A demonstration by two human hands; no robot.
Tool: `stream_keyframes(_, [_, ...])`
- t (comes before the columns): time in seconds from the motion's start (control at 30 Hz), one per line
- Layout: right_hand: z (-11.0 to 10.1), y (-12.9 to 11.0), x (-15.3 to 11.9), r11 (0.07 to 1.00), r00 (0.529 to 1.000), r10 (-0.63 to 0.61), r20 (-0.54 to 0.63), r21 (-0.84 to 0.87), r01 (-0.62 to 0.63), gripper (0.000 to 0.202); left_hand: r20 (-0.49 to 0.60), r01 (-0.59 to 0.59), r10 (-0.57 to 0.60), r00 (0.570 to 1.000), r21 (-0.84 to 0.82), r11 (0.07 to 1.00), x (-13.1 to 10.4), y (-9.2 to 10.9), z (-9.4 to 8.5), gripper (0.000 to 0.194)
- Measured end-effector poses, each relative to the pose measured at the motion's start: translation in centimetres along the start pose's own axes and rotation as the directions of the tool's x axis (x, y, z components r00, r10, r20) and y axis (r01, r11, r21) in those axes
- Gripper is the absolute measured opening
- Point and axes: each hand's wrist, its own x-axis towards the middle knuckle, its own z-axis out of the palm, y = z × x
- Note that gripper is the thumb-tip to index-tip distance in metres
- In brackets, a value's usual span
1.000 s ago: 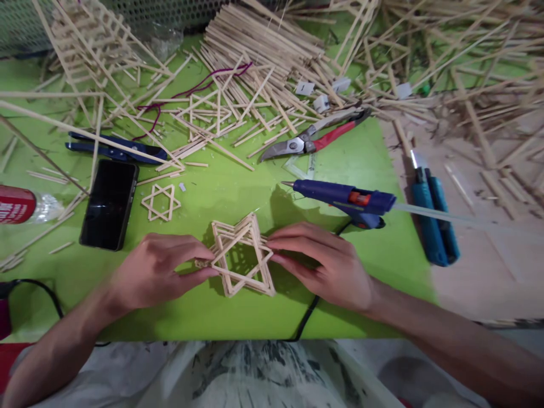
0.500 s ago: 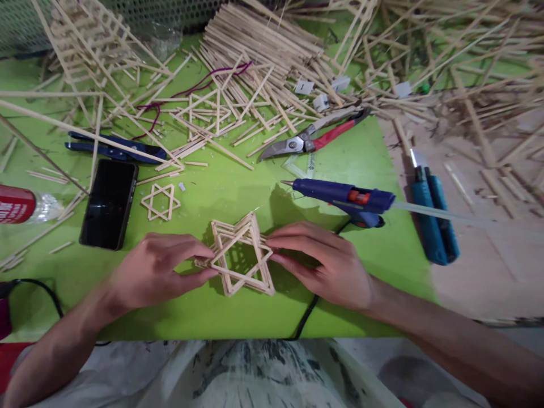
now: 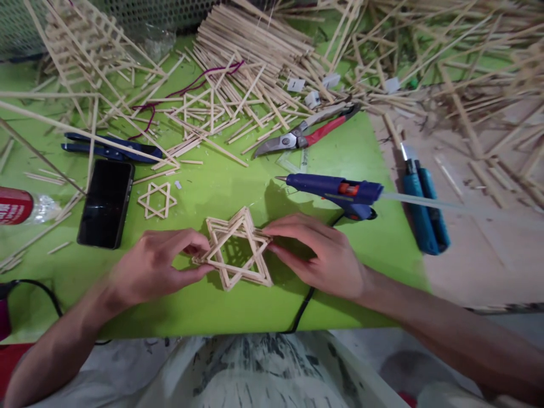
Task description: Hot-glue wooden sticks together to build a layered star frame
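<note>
A six-pointed star frame [image 3: 240,271], built of stacked thin wooden sticks, stands on the green table in front of me. My left hand [image 3: 164,263] pinches its left point between thumb and fingers. At the opposite side, my right hand [image 3: 317,252] grips the right point with its fingertips. A smaller flat stick star [image 3: 157,200] lies behind my left hand. Beyond my right hand rests a blue glue gun [image 3: 335,190] on its side, nozzle to the left, with a clear glue stick [image 3: 419,200] protruding from its rear.
Red-handled pruning shears [image 3: 306,133], a black phone [image 3: 106,204], dark blue pliers [image 3: 111,148] and teal utility knives [image 3: 425,207] lie around. A large stick pile [image 3: 255,42] covers the back. At left lies a red-labelled bottle [image 3: 16,206]. A black cord [image 3: 302,311] runs beside my right hand.
The whole view has shifted slightly. My left index finger has curled more at the star's left point. Both hands stay at the star, which keeps its place between them.
</note>
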Motion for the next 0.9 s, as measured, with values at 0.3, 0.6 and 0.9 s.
stream_keyframes(0.3, [0.1, 0.5, 0.1, 0.995, 0.997, 0.009, -0.083, -0.094, -0.017, 0.027, -0.103, -0.048, 0.051, 0.993, 0.039, 0.998, -0.4, 0.6, 1.1, 0.017])
stream_keyframes(0.6, [-1.3, -0.5, -1.1, 0.972, 0.989, -0.147, -0.012, -0.185, 0.143, 0.017, -0.130, -0.075, 0.077, 0.989, 0.018, 0.997, -0.3, 1.0, 1.7, 0.017])
stream_keyframes(0.9, [-0.4, 0.3, -1.8, 0.921, 0.971, -0.222, 0.087, -0.308, 0.238, 0.019, -0.137, -0.075, 0.077, 0.988, 0.023, 0.997, -0.6, 1.0, 2.2, 0.020])
